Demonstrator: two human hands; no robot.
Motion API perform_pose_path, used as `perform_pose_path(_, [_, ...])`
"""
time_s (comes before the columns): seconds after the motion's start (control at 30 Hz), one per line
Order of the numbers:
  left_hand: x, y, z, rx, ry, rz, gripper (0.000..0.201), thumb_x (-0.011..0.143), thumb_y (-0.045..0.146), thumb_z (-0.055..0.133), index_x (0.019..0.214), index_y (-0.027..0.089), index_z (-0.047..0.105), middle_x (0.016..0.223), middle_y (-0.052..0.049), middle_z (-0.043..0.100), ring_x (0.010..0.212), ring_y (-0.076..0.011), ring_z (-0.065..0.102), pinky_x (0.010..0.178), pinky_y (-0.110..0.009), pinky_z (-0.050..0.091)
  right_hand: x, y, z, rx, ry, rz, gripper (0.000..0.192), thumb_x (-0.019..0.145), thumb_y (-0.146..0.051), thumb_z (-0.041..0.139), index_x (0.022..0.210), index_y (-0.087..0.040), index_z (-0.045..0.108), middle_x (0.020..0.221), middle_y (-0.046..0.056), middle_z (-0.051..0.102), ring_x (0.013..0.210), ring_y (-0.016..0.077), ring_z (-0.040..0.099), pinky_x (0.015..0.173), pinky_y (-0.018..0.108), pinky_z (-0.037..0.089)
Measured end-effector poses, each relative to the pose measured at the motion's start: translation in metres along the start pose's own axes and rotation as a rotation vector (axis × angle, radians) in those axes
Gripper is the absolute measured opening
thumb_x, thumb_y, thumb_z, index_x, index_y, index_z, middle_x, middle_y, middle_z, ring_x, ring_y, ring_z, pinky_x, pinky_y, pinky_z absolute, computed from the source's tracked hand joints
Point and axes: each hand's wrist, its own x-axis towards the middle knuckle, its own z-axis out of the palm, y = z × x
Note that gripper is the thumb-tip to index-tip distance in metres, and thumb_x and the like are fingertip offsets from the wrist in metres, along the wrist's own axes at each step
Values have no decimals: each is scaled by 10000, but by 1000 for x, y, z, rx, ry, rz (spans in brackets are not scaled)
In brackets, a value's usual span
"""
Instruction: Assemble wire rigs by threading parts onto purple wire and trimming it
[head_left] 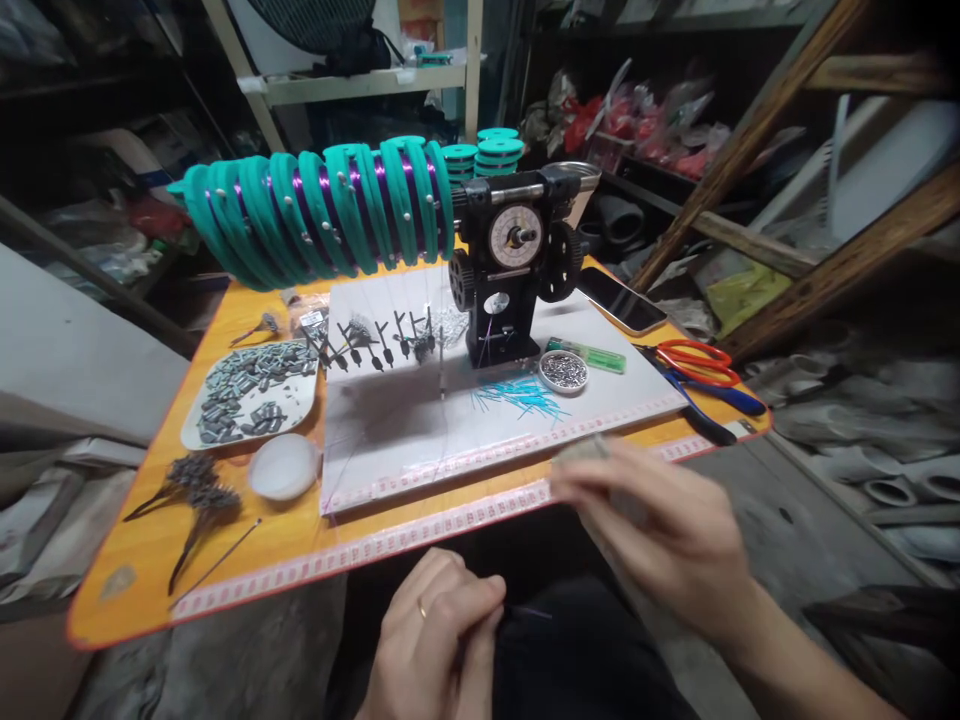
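Observation:
My left hand (439,625) is low in front of the orange table (315,550), its fingers pinched shut on a thin dark strand that sticks out to the right. My right hand (652,525) is blurred near the table's front edge, its fingers curled around something small and grey; what it is I cannot tell. Beyond them a white board (420,430) carries a black winding machine (510,265) with a round dial. A long row of teal spools (322,205) wound with purple thread juts left from the machine.
On the board lie loose cyan slivers (521,395), a small tin of beads (563,371), a green lighter (592,355) and a row of small dark fittings (375,340). A tray of grey sinkers (251,390), a white lid (283,466), red scissors (694,360), a phone (622,300) lie around.

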Motion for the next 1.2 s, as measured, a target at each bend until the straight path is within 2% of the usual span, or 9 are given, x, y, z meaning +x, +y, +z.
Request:
perform_pose_path(0.07, [0,2,1,69,113,-20,452,724,-56,609,1047,249,693,648,-25,645,598,-169,613,561,-271,486,15,14,9,-190,38,-8,195,916,-119,568,1047,-177,701,928,98,666,871,200,594,749,325,512])
perform_pose_path(0.2, [2,6,6,75,283,-111,267,757,8,628,890,225,709,658,-20,656,581,-147,608,586,-258,488,36,25,30,-402,-137,-60,295,942,-190,535,1194,-136,678,1340,167,547,1239,324,431,1015,488,443])
perform_pose_path(0.43, [1,6,18,12,518,-304,83,830,169,664,792,221,716,679,-29,641,633,-145,568,596,-252,435,25,21,34,-448,-143,-166,252,915,-284,621,1127,-173,699,1324,130,590,1271,315,441,1025,474,451])
perform_pose_path(0.57, [5,8,22,-86,501,-360,80,849,222,650,789,216,702,695,-36,598,669,-146,555,571,-229,415,9,20,30,-280,43,-146,169,866,-143,665,1003,-228,716,1089,91,686,1103,261,555,901,418,510])
perform_pose_path(0.7, [12,11,24,-131,432,-456,38,824,212,674,798,213,701,722,-29,559,621,-116,506,489,-192,358,-8,8,25,143,201,302,83,876,-174,662,892,-247,699,987,51,693,960,194,637,825,323,533])
perform_pose_path(0.83, [17,13,25,-157,194,-490,208,820,177,688,1016,239,719,747,-11,539,598,-91,492,503,-180,379,-20,-9,23,556,151,591,41,875,-304,685,875,-272,711,972,30,723,961,181,682,831,273,548])
perform_pose_path(0.9, [17,13,25,-169,129,-499,238,822,175,690,1050,242,708,782,-18,561,634,-96,520,531,-184,401,-23,-17,23,621,120,609,33,860,-307,702,860,-279,721,951,21,723,945,168,684,833,250,548])
perform_pose_path(1.0, [17,16,24,-172,114,-511,63,843,186,663,887,209,701,776,-27,577,658,-110,537,542,-196,407,-23,-25,25,628,83,573,18,837,-276,724,820,-273,724,909,15,715,913,157,680,824,233,549])
perform_pose_path(1.2, [15,21,20,-253,223,-581,85,826,210,672,751,172,686,704,-18,544,563,-87,422,477,-195,326,-25,-29,27,677,121,582,93,826,-274,738,915,-299,735,1002,26,712,921,156,673,790,232,554])
